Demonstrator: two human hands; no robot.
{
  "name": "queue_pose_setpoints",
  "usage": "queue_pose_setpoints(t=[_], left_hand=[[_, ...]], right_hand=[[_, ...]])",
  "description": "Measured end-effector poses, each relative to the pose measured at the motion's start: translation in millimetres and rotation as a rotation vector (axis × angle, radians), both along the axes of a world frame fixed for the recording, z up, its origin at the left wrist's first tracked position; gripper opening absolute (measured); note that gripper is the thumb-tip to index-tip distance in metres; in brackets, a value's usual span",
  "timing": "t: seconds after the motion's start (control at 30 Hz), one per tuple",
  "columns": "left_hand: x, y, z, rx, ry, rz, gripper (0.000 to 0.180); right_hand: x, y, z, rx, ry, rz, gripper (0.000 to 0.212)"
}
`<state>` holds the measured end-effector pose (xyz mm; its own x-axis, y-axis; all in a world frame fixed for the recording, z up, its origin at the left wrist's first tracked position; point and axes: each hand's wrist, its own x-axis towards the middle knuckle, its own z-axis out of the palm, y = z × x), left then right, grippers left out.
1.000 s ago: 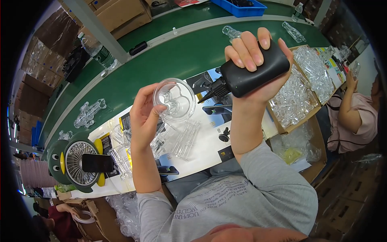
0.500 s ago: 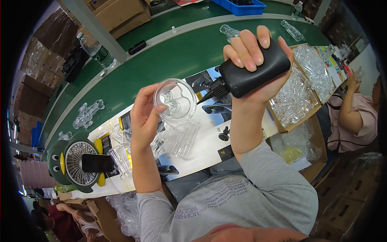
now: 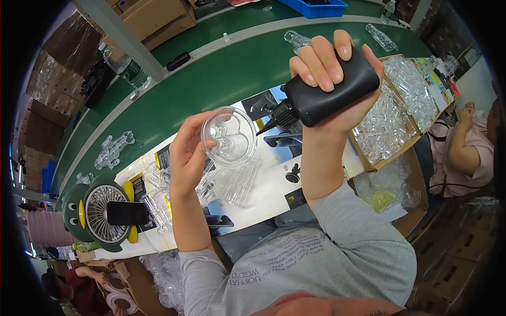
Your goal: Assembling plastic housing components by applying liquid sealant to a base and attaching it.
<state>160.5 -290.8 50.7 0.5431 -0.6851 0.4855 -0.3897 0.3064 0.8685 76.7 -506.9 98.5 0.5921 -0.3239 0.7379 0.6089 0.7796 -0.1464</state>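
My left hand (image 3: 188, 150) grips the rim of a clear round plastic piece (image 3: 240, 138), with a tube-like shape inside it. Fingers of my right hand (image 3: 337, 68) wrap round a black squeeze bottle (image 3: 334, 97), tilted so its narrow black nozzle (image 3: 267, 127) points down and left. The nozzle tip is at the right rim of the clear piece; whether it touches, I cannot tell. Beneath my hands, several clear plastic tubes (image 3: 240, 184) lie on a white printed sheet (image 3: 263, 208).
Left of me stands a green penguin-shaped fan (image 3: 100, 210) with a dark phone (image 3: 127, 213) before it. Open cartons of clear parts (image 3: 382, 129) sit at the right. More clear pieces (image 3: 113, 150) lie on the green table (image 3: 174, 105). A person (image 3: 466, 142) sits at far right.
The clear round piece has turned slightly in my left hand and sits a little lower. My right hand and the bottle have barely moved.
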Motion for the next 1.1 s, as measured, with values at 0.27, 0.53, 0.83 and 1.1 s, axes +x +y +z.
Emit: queue_pose_setpoints(t=[0.27,0.53,0.83,1.1], left_hand=[[6,1,-1,0.022,-0.047,-0.043,0.035],[8,2,-2,0.060,0.005,-0.120,0.036],[9,5,-2,0.086,0.062,-0.276,0.040],[6,9,-2,0.121,0.076,-0.358,0.040]], right_hand=[[1,3,2,0.032,0.013,0.011,0.035],[1,3,1,-0.005,0.001,0.064,0.035],[4,5,2,0.026,0.064,0.210,0.034],[11,8,-1,0.023,0.093,0.337,0.033]])
